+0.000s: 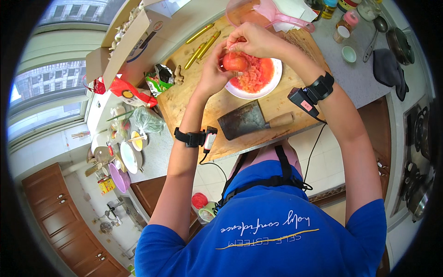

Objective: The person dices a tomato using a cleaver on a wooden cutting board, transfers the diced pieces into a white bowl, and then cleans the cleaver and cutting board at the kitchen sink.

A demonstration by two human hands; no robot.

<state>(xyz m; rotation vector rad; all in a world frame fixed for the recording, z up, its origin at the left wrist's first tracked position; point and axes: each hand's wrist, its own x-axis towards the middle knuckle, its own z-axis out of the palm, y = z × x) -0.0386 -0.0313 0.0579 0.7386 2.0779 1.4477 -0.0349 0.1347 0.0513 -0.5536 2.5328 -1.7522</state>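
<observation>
My left hand point(215, 69) holds a whole red tomato point(235, 61) above a white plate point(279, 71). Fingers of my right hand point(251, 39) pinch at the tomato's upper side; what lies between the fingertips is too small to tell. Chopped tomato point(254, 78) in red juice fills the plate. Beneath it is a wooden cutting board point(204, 107). Nearer to me on that board lies a cleaver point(244, 119), its dark blade to the left and its wooden handle to the right.
Gold sausage-like sticks point(204, 48) lie at the board's back left, near ginger point(178, 75) and a green packet point(159, 81). A pink strainer point(294, 21) rests at the back. Jars, a small green bowl point(349, 54) and a ladle point(372, 45) stand right. Bowls point(130, 157) stand left.
</observation>
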